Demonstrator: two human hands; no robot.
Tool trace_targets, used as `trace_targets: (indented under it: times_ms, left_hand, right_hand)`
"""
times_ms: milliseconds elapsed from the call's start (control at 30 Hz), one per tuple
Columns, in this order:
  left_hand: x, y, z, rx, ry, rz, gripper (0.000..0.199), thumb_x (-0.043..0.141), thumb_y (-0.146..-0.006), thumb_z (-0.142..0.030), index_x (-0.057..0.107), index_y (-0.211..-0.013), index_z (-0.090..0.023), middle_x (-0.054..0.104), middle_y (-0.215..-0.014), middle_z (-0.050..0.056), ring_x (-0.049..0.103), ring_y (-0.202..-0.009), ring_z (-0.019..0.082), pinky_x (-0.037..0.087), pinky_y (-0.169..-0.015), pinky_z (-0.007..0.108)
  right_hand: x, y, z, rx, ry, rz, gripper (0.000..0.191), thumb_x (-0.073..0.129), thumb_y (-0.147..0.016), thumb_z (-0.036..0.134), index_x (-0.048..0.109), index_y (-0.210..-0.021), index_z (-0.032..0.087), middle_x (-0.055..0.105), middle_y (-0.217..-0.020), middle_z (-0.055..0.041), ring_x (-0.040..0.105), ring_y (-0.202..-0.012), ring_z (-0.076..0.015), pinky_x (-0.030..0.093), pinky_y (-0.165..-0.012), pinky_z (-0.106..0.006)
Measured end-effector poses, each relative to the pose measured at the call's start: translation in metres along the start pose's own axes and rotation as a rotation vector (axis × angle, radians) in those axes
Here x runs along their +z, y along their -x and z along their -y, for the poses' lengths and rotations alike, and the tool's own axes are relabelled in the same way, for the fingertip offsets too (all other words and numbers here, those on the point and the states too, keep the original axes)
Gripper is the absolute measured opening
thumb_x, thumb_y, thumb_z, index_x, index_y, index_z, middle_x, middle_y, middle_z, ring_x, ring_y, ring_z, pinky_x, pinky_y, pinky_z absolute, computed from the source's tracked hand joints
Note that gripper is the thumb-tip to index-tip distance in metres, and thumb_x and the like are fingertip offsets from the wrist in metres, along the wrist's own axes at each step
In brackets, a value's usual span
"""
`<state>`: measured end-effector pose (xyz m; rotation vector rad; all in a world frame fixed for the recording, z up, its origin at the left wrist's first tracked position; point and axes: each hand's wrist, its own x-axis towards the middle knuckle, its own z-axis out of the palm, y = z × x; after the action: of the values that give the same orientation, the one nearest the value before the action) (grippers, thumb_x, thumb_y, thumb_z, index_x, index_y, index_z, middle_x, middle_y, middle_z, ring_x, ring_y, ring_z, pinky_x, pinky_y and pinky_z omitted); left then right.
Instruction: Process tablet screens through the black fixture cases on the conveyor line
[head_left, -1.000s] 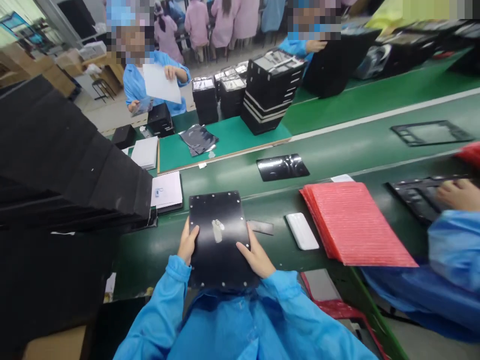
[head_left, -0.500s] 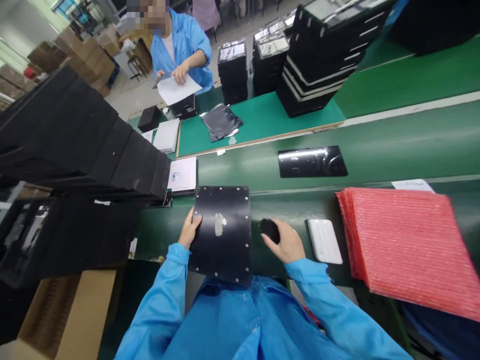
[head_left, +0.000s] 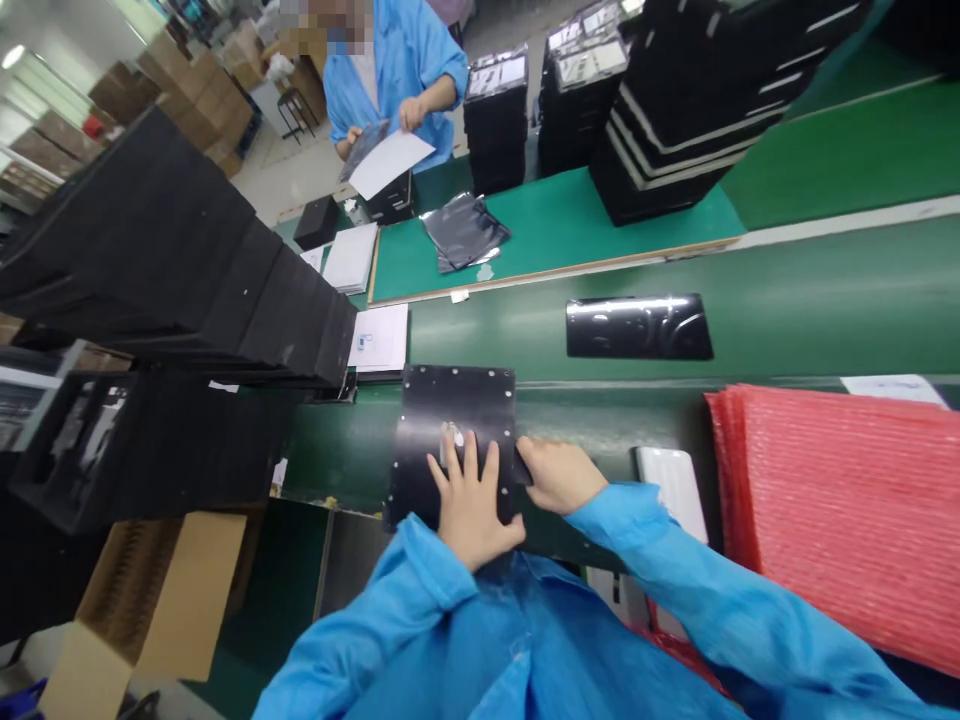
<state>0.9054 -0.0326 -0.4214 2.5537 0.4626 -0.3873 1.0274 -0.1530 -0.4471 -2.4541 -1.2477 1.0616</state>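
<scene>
A flat black rectangular panel (head_left: 457, 400), with silver dots along its edges and a pale patch partly covered by my fingers, lies on the green bench close to my body. My left hand (head_left: 472, 505) rests on its face with the fingers spread. Beside the panel's right edge, my right hand (head_left: 562, 475) is closed around a small dark object (head_left: 522, 468). Mostly hidden by the fingers, that object appears to touch the panel edge; its kind is unclear. To the right of my right hand lies a white flat rectangular item (head_left: 671, 480), partly behind my sleeve.
Red bubble-wrap bags (head_left: 840, 500) are piled at right. A glossy black sheet (head_left: 637, 327) lies ahead. Tall black stacks (head_left: 172, 250) stand at left, above an open cardboard box (head_left: 187, 600). White booklets (head_left: 379, 338) sit beyond the panel. Across the bench, a person in blue handles paper (head_left: 394, 165).
My left hand has moved from gripping the panel's left edge to lying flat on its face. The panel has lowered slightly, and my right hand has brought the dark object to its right edge.
</scene>
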Motion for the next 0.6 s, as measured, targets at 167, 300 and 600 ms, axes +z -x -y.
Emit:
trace_targets:
  times_ms: [167, 300, 600]
  left_hand:
    - [-0.059, 0.028, 0.003, 0.037, 0.439, -0.058, 0.087, 0.06, -0.07, -0.024, 0.024, -0.149, -0.023, 0.016, -0.157, 0.008, 0.007, -0.144, 0.036, 0.008, -0.116, 0.057]
    - [-0.102, 0.024, 0.077, 0.003, 0.937, -0.139, 0.085, 0.064, -0.069, -0.033, 0.031, -0.146, -0.019, 0.032, -0.152, 0.009, 0.027, -0.14, 0.031, 0.027, -0.115, 0.041]
    - [0.003, -0.015, 0.141, -0.412, 1.37, -0.084, 0.075, 0.065, -0.061, -0.036, 0.049, -0.132, -0.021, 0.054, -0.135, 0.006, 0.045, -0.129, 0.03, 0.032, -0.111, 0.042]
  right_hand:
    - [0.036, -0.034, -0.067, 0.129, -0.444, -0.1, 0.031, 0.054, -0.069, 0.021, 0.062, -0.099, 0.016, 0.069, -0.092, -0.01, 0.064, -0.088, -0.0283, 0.049, -0.077, -0.036]
    - [0.082, -0.034, -0.075, 0.35, -0.567, -0.523, 0.058, 0.06, -0.073, 0.043, 0.056, -0.121, 0.01, 0.052, -0.132, -0.0223, 0.044, -0.125, -0.0381, 0.035, -0.104, -0.052]
    - [0.125, -0.01, 0.032, 0.032, -1.144, -0.592, 0.084, 0.039, -0.09, 0.059, -0.006, -0.151, 0.023, -0.001, -0.158, -0.0056, 0.003, -0.144, -0.0215, 0.012, -0.118, -0.045]
